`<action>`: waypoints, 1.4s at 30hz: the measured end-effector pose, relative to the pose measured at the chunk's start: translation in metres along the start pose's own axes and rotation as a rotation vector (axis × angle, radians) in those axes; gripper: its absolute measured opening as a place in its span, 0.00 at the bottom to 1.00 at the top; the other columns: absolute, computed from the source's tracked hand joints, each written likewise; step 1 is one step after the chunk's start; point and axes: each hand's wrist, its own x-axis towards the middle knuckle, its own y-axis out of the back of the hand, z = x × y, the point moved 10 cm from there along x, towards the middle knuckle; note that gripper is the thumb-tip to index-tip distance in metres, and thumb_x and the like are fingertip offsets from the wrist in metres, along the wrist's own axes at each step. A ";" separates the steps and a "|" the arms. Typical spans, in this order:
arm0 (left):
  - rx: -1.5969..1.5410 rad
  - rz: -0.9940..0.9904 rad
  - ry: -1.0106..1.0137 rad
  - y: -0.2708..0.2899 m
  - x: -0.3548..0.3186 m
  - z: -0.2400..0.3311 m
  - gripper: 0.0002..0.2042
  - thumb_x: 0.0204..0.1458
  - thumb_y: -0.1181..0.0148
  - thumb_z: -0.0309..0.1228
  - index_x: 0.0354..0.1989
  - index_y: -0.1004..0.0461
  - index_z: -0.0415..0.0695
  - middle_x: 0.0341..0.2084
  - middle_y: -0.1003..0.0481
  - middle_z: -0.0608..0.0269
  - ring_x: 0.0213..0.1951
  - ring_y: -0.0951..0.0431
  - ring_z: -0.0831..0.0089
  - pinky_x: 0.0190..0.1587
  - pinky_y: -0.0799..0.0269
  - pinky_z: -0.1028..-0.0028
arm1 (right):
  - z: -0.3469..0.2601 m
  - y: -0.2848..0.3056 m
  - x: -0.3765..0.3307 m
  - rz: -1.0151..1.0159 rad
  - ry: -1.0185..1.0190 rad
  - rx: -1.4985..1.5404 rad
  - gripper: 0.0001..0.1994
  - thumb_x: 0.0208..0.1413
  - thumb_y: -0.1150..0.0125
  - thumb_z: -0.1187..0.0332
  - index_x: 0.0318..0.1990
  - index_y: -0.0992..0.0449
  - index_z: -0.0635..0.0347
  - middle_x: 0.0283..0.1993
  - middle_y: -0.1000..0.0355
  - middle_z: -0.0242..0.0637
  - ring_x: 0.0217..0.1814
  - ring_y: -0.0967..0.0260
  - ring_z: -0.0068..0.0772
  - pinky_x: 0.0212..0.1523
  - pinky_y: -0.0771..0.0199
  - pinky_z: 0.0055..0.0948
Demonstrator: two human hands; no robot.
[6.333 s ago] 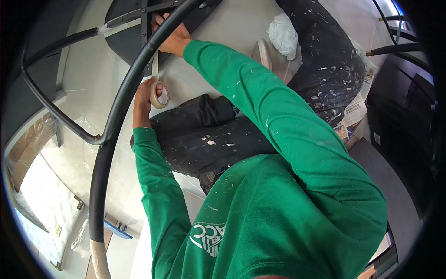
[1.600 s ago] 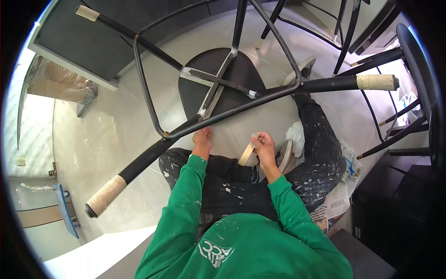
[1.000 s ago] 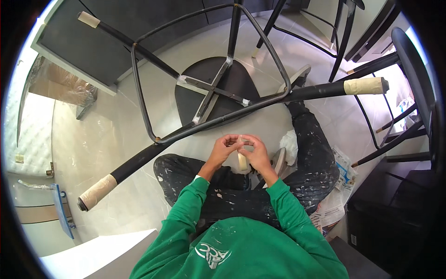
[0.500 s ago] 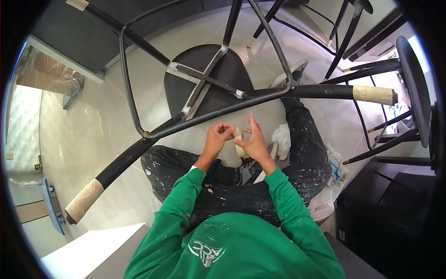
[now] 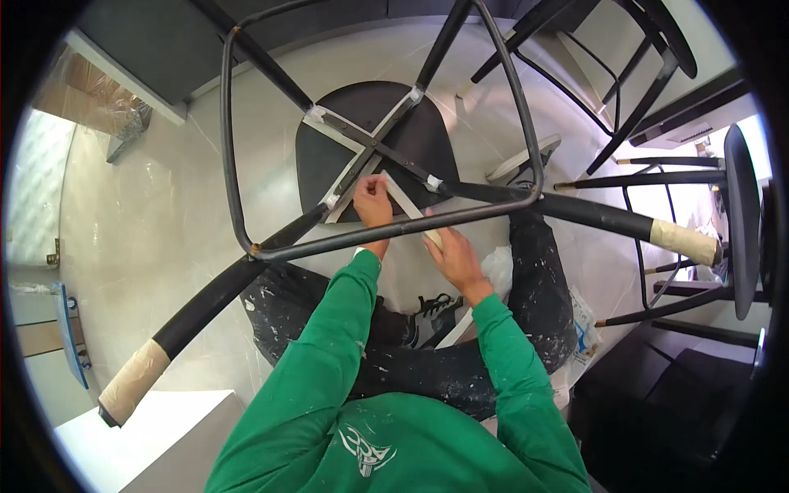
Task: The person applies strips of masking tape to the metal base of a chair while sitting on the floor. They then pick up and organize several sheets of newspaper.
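Note:
A dark chair stands upside down before me, its round-backed seat (image 5: 374,94) on the floor and its black legs pointing up and out. My left hand (image 5: 374,204) pinches the end of a pale strip of masking tape (image 5: 403,197) over the crossed metal bars (image 5: 374,144) under the seat. The strip runs slantwise to my right hand (image 5: 456,261), whose fingers close round the tape roll, mostly hidden by the hand. Both arms reach under the near bar of the chair's footrest ring (image 5: 386,238).
Beige tape wraps the leg ends, one at left (image 5: 136,382) and one at right (image 5: 682,240). More black chairs (image 5: 740,222) stand at the right. Crumpled white plastic (image 5: 497,267) lies by my right leg. A white box (image 5: 156,435) is at lower left.
Both hands have moved apart, drawing out a longer strip of tape. My left hand has gone forward beneath the footrest ring, toward the crossed bars.

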 end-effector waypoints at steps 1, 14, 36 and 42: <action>0.027 0.029 -0.015 -0.004 0.001 0.003 0.03 0.57 0.36 0.26 0.36 0.20 0.39 0.26 0.21 0.63 0.27 0.24 0.74 0.34 0.27 0.73 | 0.014 -0.002 0.000 -0.070 0.047 -0.117 0.26 0.61 0.39 0.67 0.67 0.33 0.52 0.49 0.24 0.54 0.52 0.27 0.61 0.50 0.26 0.49; 0.510 0.062 -0.091 -0.020 0.016 0.022 0.11 0.56 0.33 0.38 0.37 0.16 0.43 0.29 0.17 0.57 0.30 0.18 0.59 0.38 0.25 0.62 | 0.016 0.010 0.044 -0.127 0.445 -0.558 0.25 0.59 0.38 0.65 0.66 0.27 0.47 0.41 0.26 0.39 0.48 0.27 0.47 0.52 0.27 0.47; 0.543 0.246 -0.051 -0.027 0.008 0.029 0.11 0.57 0.35 0.34 0.45 0.20 0.42 0.40 0.17 0.57 0.41 0.18 0.54 0.44 0.25 0.59 | 0.027 -0.027 0.076 -0.112 0.155 -0.646 0.14 0.61 0.43 0.65 0.52 0.22 0.57 0.32 0.22 0.49 0.34 0.21 0.51 0.35 0.20 0.48; 0.504 0.260 -0.036 -0.028 0.007 0.025 0.10 0.57 0.35 0.30 0.45 0.21 0.41 0.38 0.17 0.57 0.40 0.18 0.55 0.42 0.25 0.60 | 0.021 -0.026 0.079 -0.120 0.117 -0.667 0.11 0.59 0.46 0.69 0.44 0.20 0.62 0.31 0.21 0.51 0.35 0.19 0.52 0.38 0.19 0.46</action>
